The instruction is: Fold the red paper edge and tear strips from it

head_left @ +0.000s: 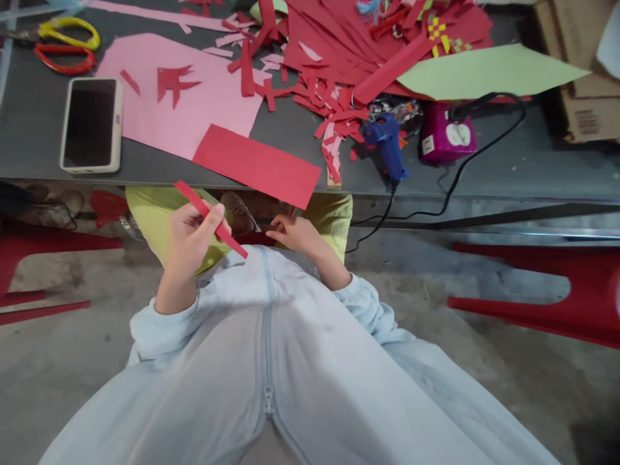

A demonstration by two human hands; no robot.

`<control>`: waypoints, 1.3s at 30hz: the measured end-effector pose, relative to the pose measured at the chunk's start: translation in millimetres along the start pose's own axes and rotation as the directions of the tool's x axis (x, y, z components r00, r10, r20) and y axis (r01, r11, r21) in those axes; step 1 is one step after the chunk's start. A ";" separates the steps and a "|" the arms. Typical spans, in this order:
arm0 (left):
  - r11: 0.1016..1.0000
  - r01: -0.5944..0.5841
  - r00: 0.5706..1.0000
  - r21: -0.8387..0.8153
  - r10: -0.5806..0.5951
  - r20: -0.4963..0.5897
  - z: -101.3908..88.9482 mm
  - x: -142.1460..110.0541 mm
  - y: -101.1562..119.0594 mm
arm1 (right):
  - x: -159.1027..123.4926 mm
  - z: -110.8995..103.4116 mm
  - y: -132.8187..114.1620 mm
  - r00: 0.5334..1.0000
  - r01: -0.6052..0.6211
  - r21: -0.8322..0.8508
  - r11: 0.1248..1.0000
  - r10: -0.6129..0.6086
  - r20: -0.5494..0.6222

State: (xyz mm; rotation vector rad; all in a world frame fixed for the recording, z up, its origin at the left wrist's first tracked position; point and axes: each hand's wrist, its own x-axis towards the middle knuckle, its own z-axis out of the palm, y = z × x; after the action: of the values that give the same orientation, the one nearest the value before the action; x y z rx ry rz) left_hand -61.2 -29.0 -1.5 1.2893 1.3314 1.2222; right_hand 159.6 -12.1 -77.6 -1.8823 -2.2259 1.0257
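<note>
Over my lap, my left hand [191,236] pinches a narrow red paper strip [196,201] between thumb and fingers. The strip slants from upper left down to lower right, its lower end near my jacket. My right hand [300,232] hovers by my right thigh with its fingers loosely bent and apart; I see nothing held in it. Just above that hand, a wide red paper rectangle [259,166] juts over the table's front edge. It partly overlaps a large pink sheet [213,97], on which a small red fringed paper cutout [175,84] lies.
A phone [92,126] and scissors [68,48] lie at left on the dark table [159,165]. Red and pink scraps [320,90] pile up centrally. A blue glue gun [390,145], its cord hanging over the edge, stands near a purple box [448,135]. Red stools [533,271] flank me.
</note>
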 end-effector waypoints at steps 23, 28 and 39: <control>0.912 0.134 0.987 0.387 -0.156 0.026 12.1 -2.0 -17.4 | -50.5 -28.8 -46.5 0.630 0.767 0.335 0.547 -0.544 -0.554; 0.897 0.107 0.979 0.430 -0.170 0.112 16.2 -6.9 -21.0 | -57.6 -40.9 -61.1 0.657 0.738 0.405 0.540 -0.439 -0.612; 0.881 0.025 0.913 0.472 -0.213 0.349 24.9 -16.3 5.0 | -34.8 -30.8 -64.9 0.991 0.126 0.926 0.356 -0.009 -0.132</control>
State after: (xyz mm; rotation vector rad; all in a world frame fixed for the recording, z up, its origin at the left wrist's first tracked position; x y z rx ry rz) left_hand -34.9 -43.7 0.0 1.6488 1.4173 0.5216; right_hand 126.3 -31.9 -7.7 -1.1891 -1.0736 1.6255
